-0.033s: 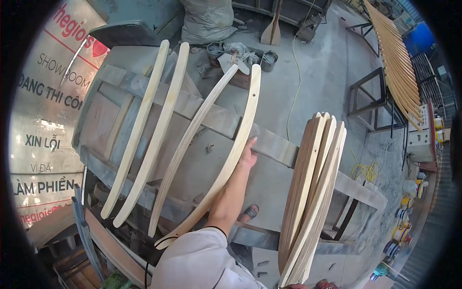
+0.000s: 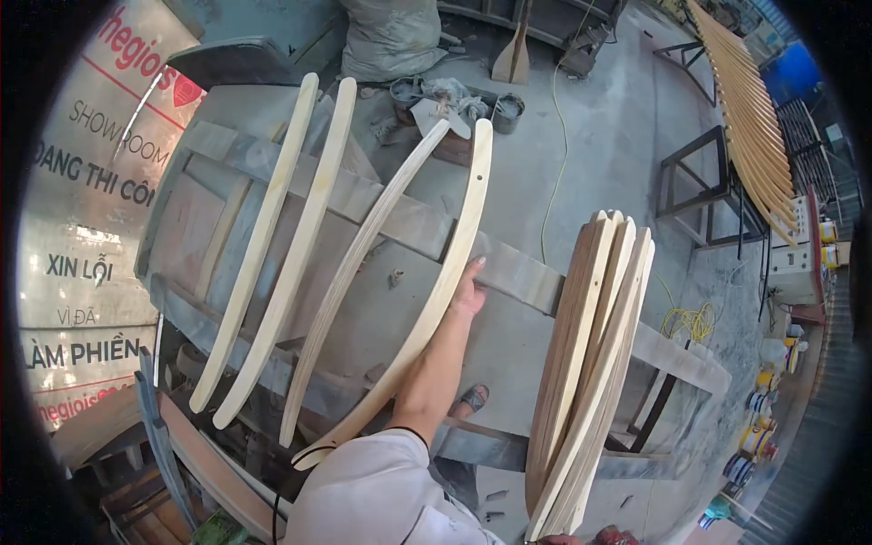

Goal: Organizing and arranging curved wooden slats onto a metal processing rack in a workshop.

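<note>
My left hand (image 2: 469,289) is closed on the right edge of a pale curved wooden slat (image 2: 435,308); its thumb shows and the other fingers are hidden by the wood. A small round hole pierces the slat near its far end. Left of it lie a browner, grained curved slat (image 2: 350,263) and two paler ones, a longer one (image 2: 300,266) and the leftmost (image 2: 259,254). To the right, a bundle of several similar slats (image 2: 595,363) leans together. At the bottom edge, by the bundle's near end, a skin-coloured sliver may be my right hand (image 2: 556,540); its fingers cannot be made out.
The slats lie across a dusty grey frame bench (image 2: 518,277) with open gaps. Beyond it stand small buckets (image 2: 509,111), a large sack (image 2: 391,41) and a yellow cord (image 2: 563,136). A printed panel (image 2: 91,227) closes the left side. Curved orange slats (image 2: 740,109) rest on stands at right.
</note>
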{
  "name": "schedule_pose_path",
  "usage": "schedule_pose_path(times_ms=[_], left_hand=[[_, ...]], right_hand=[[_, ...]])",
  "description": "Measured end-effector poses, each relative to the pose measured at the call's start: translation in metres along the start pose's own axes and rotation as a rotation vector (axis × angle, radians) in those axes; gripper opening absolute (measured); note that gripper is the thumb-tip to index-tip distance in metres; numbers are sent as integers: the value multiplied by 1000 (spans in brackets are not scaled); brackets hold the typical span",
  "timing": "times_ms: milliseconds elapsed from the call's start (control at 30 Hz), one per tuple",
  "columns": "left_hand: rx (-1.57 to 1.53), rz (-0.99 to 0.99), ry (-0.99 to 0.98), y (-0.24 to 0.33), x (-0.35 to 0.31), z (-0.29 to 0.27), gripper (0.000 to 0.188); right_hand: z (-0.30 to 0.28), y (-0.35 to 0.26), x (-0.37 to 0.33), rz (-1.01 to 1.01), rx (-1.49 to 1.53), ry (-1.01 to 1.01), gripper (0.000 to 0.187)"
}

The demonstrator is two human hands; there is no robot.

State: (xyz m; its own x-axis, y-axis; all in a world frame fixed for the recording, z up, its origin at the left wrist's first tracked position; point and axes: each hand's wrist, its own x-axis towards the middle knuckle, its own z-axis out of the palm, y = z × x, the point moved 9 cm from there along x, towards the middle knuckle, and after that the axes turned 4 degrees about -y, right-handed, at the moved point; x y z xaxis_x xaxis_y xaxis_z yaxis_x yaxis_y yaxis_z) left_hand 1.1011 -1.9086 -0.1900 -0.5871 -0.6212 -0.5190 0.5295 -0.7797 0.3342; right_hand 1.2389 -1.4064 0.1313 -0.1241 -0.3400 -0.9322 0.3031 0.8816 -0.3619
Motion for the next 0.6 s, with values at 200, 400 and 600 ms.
schedule_pose_path(times_ms=[200,400,600], left_hand=[[11,-40,-36,-6,9,-7,36],[17,-33,-51,-3,14,-1,41],[41,-35,-86,1,13,18,39]], right_hand=[[1,8,8,-51,35,-26,25],[8,-13,9,16,-47,-71,28],[20,5,17,-9,88,-82,34]])
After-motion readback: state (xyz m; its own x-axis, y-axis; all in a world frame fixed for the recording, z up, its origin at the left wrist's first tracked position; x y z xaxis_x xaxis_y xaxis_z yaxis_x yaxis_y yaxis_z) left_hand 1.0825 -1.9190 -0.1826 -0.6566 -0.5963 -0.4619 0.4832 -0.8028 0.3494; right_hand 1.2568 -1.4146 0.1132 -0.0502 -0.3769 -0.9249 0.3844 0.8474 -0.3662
